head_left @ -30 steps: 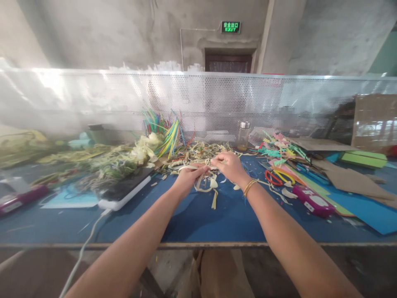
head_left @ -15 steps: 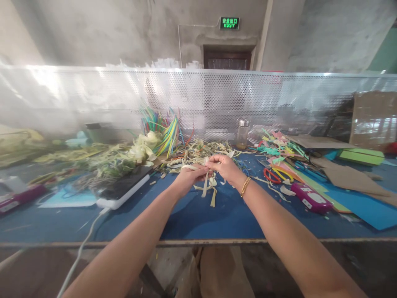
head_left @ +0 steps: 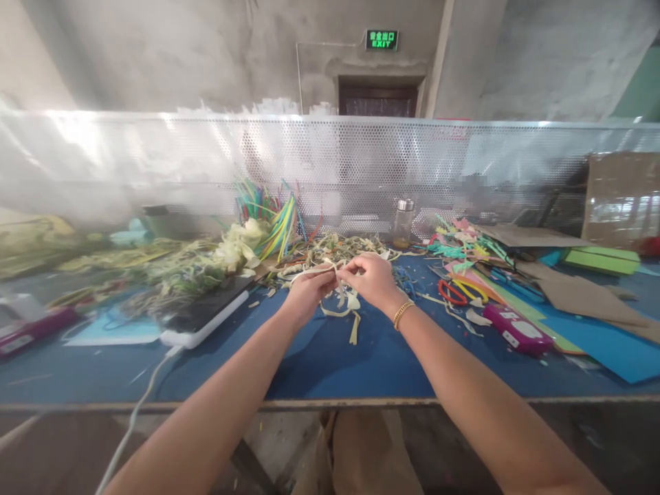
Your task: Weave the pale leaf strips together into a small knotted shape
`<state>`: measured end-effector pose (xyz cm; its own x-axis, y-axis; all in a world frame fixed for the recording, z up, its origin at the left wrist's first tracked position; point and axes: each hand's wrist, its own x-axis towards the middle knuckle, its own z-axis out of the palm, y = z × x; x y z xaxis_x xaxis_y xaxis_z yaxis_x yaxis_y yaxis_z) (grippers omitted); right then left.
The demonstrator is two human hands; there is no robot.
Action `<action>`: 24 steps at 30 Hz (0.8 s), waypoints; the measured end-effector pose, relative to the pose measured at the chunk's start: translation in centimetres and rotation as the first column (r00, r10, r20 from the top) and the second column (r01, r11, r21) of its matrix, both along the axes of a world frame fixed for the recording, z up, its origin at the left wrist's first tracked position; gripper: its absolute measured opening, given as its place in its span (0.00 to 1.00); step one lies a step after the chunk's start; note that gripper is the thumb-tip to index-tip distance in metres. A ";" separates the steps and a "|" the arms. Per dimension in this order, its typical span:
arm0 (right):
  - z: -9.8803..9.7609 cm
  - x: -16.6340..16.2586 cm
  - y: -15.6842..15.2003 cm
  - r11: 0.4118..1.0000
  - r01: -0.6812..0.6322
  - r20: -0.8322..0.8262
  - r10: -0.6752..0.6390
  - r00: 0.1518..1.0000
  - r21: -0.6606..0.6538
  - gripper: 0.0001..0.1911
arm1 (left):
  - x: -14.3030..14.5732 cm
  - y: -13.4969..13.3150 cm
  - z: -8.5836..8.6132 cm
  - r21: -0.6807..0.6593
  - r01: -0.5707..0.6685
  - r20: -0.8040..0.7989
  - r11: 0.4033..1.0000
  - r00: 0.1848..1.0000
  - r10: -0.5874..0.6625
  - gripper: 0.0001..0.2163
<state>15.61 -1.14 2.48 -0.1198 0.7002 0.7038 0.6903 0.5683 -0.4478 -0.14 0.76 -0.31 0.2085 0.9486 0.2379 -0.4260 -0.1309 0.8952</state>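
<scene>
My left hand (head_left: 305,292) and my right hand (head_left: 370,280) meet just above the blue table (head_left: 330,364). Both pinch the same pale cream strip (head_left: 315,271), which bends in a loop between them. My right wrist wears a gold bracelet (head_left: 401,314). Loose cream strips (head_left: 345,309) lie on the table right below the hands. Behind them is a heap of cream and coloured strip scraps (head_left: 340,251).
A white tablet-like device (head_left: 206,313) with a cable lies at the left. Bundles of coloured strips (head_left: 268,220) and a small jar (head_left: 403,223) stand by the perforated metal screen (head_left: 361,165). A magenta tool (head_left: 515,330), orange-handled scissors (head_left: 456,293) and coloured sheets (head_left: 592,330) lie at the right.
Both hands have lifted slightly and drawn closer, and the cream strip between them now arches in a loop. The camera has tipped a little.
</scene>
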 end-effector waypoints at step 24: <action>-1.0 -1.6 0.0 0.992 0.129 0.064 -0.129 0.990 0.006 0.06 | 0.3 -0.6 -0.1 0.106 -0.047 -0.052 0.993 0.997 0.053 0.10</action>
<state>14.05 -1.18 1.45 -0.0737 0.7115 0.6988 0.7854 0.4732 -0.3990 0.19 0.11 -0.40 0.1767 0.9287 0.3261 -0.3677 -0.2451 0.8971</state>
